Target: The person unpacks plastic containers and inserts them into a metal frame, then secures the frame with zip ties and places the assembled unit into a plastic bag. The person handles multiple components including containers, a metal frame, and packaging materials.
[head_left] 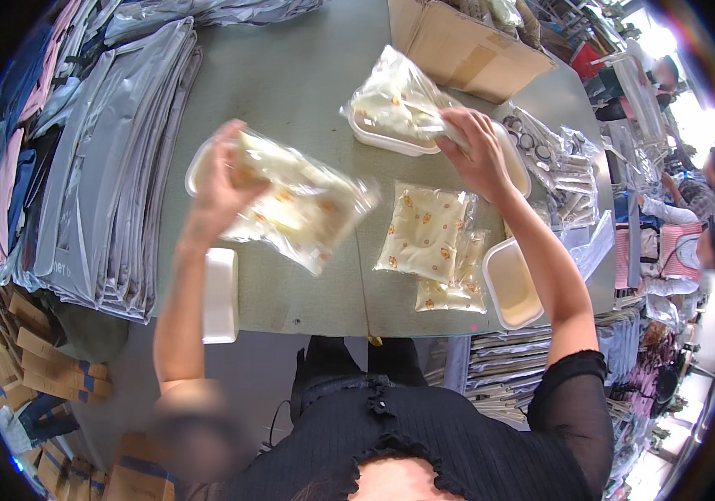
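My left hand (228,188), a little blurred, grips the left edge of a clear plastic packet (295,200) holding cream material with small printed figures. Its free end tilts down to the right above the table. Farther off, my right hand (476,150) pinches the right end of a similar packet (395,96), which lies over a white plastic tray (399,147) and partly covers it. Between my arms, two more cream packets (426,232) overlap on the table. A white tray (199,167) shows behind my left hand, and another (514,159) beside my right hand.
On the green table (307,100), white trays stand at the near left (220,296) and near right (513,288). Stacked grey bags (119,167) line the left side. A cardboard box (474,50) sits at the back; bagged scissors (545,150) lie right. People are beyond.
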`<control>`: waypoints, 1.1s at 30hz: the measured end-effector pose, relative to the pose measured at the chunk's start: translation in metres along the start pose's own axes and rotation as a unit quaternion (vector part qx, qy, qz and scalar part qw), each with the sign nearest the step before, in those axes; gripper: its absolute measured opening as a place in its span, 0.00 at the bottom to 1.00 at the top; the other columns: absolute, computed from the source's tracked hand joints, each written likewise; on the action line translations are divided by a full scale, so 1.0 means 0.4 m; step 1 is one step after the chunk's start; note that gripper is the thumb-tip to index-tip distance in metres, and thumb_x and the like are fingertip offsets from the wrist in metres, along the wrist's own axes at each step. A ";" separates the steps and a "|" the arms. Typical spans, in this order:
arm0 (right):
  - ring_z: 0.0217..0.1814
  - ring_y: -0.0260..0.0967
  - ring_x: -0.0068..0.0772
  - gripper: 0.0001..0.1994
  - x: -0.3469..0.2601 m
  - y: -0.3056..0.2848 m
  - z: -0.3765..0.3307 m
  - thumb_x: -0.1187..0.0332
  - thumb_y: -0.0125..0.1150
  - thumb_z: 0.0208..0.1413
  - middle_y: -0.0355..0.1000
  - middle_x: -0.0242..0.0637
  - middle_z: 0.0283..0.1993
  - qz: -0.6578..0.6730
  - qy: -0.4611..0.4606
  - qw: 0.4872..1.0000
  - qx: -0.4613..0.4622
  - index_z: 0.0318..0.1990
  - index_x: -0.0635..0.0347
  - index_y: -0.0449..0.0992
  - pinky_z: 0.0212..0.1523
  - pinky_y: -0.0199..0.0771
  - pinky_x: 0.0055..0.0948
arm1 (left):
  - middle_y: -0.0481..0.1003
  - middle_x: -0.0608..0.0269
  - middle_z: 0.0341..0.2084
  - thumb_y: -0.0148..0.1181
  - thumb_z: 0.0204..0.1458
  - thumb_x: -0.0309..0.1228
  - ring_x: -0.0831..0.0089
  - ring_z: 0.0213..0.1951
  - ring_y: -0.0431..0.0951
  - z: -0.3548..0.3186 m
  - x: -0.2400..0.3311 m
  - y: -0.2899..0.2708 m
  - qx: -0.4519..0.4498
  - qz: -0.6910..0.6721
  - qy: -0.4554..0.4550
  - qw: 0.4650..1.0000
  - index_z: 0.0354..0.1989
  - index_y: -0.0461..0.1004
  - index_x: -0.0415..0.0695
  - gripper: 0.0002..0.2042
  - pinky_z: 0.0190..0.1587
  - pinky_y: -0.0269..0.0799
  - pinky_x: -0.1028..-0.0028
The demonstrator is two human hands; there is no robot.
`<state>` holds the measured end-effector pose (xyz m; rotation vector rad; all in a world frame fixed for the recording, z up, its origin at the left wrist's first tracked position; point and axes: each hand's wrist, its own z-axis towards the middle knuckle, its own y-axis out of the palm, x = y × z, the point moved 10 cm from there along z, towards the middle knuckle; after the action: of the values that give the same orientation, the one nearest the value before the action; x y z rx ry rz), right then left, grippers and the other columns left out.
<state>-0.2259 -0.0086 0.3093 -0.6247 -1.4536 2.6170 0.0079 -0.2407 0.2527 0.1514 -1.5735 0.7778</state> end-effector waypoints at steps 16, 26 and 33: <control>0.59 0.66 0.44 0.21 0.306 0.603 0.067 0.53 0.44 0.54 0.70 0.38 0.56 -0.128 0.200 0.865 -0.442 0.51 0.48 0.76 0.58 0.63 0.42 | 0.73 0.50 0.47 0.58 0.49 0.33 0.59 0.49 0.74 0.155 -0.410 0.039 -0.224 0.414 -0.093 0.878 0.45 0.74 0.43 0.15 0.51 0.68 0.66; 0.53 0.62 0.45 0.29 0.102 0.366 -0.032 0.46 0.55 0.50 0.65 0.46 0.51 -0.108 0.060 0.968 -0.219 0.50 0.61 0.68 0.56 0.60 0.47 | 0.78 0.55 0.28 0.64 0.46 0.35 0.66 0.30 0.77 0.121 -0.487 -0.047 -0.282 0.395 -0.209 0.849 0.33 0.78 0.38 0.13 0.37 0.71 0.70; 0.53 0.65 0.49 0.20 -0.009 0.232 -0.407 0.62 0.61 0.44 0.70 0.48 0.46 -0.110 -0.037 0.969 -0.220 0.45 0.64 0.71 0.57 0.62 0.45 | 0.75 0.60 0.22 0.62 0.51 0.37 0.73 0.26 0.74 0.122 -0.327 0.038 -0.129 0.214 -0.112 0.962 0.33 0.76 0.35 0.14 0.33 0.70 0.73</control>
<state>-0.1479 0.0694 0.1575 -0.3702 -2.0185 2.1831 -0.0170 -0.3011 0.1284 -0.3139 -1.9406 0.9000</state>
